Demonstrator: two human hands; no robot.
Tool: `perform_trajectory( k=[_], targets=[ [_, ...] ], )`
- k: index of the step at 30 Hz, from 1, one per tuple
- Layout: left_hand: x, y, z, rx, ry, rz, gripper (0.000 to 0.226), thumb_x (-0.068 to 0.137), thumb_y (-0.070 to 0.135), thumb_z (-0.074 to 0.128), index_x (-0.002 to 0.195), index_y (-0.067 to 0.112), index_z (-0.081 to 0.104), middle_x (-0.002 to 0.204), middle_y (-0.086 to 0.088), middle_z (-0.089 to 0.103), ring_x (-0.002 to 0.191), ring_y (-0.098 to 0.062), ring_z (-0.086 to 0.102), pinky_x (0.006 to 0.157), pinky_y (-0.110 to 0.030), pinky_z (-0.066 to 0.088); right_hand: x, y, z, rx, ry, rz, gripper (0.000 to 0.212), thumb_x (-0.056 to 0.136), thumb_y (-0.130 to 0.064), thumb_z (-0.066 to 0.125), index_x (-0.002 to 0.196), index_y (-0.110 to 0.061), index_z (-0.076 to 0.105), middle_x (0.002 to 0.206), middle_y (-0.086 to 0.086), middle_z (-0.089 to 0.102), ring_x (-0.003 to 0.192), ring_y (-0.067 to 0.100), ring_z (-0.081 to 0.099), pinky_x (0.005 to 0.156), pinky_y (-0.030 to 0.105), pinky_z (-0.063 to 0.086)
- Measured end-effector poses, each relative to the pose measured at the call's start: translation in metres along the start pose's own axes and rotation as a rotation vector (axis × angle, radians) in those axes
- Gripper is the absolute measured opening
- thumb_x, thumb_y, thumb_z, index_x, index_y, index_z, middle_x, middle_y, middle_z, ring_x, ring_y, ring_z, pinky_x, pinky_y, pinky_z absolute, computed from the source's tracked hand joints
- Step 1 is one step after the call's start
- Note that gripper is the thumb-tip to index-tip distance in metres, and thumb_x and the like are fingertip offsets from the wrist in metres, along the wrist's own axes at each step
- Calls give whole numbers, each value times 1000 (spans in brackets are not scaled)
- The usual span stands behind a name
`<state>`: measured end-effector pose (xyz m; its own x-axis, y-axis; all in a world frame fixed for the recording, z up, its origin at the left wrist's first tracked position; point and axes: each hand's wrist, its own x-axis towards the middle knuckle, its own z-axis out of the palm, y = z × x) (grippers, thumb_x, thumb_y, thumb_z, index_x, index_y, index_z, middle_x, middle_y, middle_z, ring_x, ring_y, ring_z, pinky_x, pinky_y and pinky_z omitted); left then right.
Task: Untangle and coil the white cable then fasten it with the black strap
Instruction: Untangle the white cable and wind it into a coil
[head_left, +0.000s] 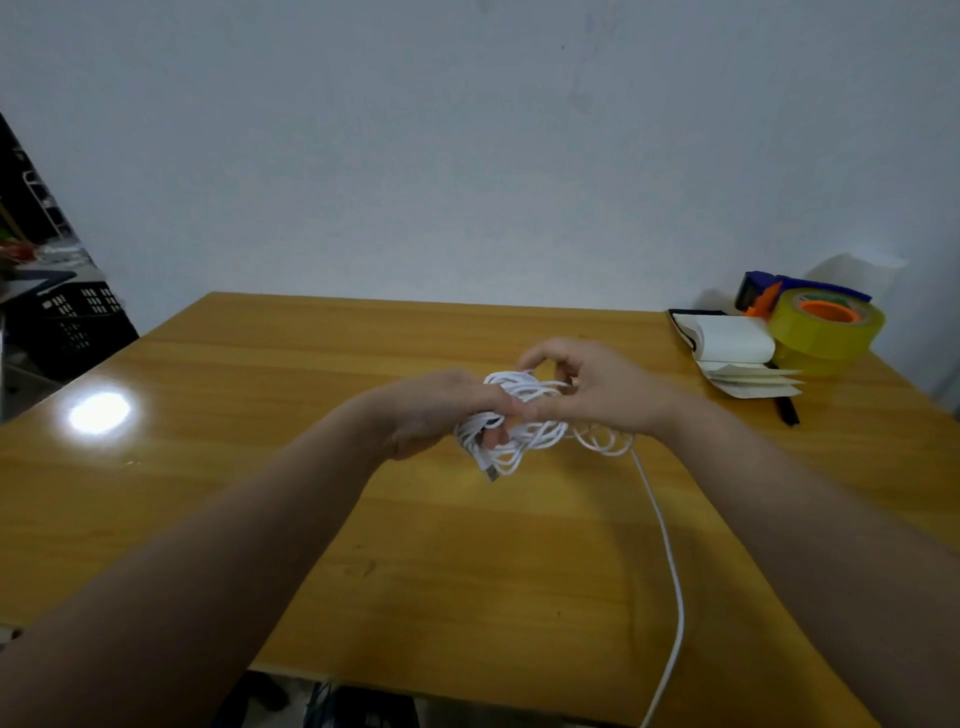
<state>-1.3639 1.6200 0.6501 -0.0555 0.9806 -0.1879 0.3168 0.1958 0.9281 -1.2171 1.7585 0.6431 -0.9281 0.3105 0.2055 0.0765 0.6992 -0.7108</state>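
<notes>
A tangled bundle of white cable (524, 421) hangs between both hands above the middle of the wooden table (260, 467). My left hand (441, 410) grips the bundle's left side, fingers curled through the loops. My right hand (587, 384) pinches strands at the top right. A plug end sticks out under the bundle. One long strand trails off the table's front edge. A black strap (787, 410) lies on the table at the right, partly under the booklet.
At the back right corner sit a white booklet (737, 348), a yellow tape roll (826, 327) and a blue tape dispenser (763, 293). A black crate (78, 322) stands off the table at the left. A wall runs behind the table.
</notes>
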Motion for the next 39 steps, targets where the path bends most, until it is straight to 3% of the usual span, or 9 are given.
perform_trajectory(
  k=[4,8,12,14,20,26,32,35,39],
  targets=[
    [-1,-21,2,-287,50,84,21,86,16,58,76,8,75,82,-10,71,80,-20,64,72,-33,53,-4,8,-9,54,73,68,23,78,-18,73,100,-14,68,83,-3,64,63,5,49,63,20,42],
    [2,-27,10,-353,86,101,17,83,19,63,75,5,66,60,-1,49,60,-16,44,65,-32,38,0,12,-16,-326,158,109,23,84,-34,65,78,-13,68,67,-1,64,64,18,58,65,36,47],
    [6,-20,27,-204,122,21,51,76,60,65,80,11,51,59,-1,23,49,-13,19,47,-25,18,6,14,-14,-800,525,-71,50,80,-59,48,69,-13,64,70,4,62,71,26,58,67,37,41],
    [8,-13,33,-203,197,11,56,70,67,65,81,14,50,59,-1,23,49,-14,18,46,-26,17,7,19,-9,-860,525,-80,53,80,-56,40,67,-11,62,70,8,60,70,31,59,66,38,42],
    [3,0,-4,-638,585,45,29,92,38,56,80,13,59,44,2,55,40,-11,52,48,-27,48,-15,51,7,-587,331,24,31,95,-29,46,75,-7,56,77,5,47,79,25,47,67,41,40],
    [4,-12,-13,-871,726,51,31,92,35,57,70,13,52,55,1,68,50,-5,65,47,-22,55,-26,52,19,-336,261,118,32,95,-42,36,79,-20,53,67,-1,52,67,21,50,62,47,46],
    [11,-3,7,-881,473,126,20,98,18,43,114,8,50,95,-14,72,86,-22,70,82,-34,55,-11,35,37,-441,509,425,29,95,-35,36,73,-20,47,75,-2,48,71,22,48,58,32,33],
    [16,-1,2,-949,465,175,27,100,18,37,124,8,45,120,-19,60,109,-27,60,98,-37,48,-12,22,50,-555,370,320,18,92,-30,38,90,-16,49,94,1,47,85,22,47,63,35,39],
    [19,-5,-29,-943,691,161,24,100,24,41,118,12,51,109,-7,62,95,-15,62,52,-15,49,-27,18,46,-571,149,193,11,90,-34,45,86,-24,49,87,-7,42,94,16,48,63,31,35]
  ],
)
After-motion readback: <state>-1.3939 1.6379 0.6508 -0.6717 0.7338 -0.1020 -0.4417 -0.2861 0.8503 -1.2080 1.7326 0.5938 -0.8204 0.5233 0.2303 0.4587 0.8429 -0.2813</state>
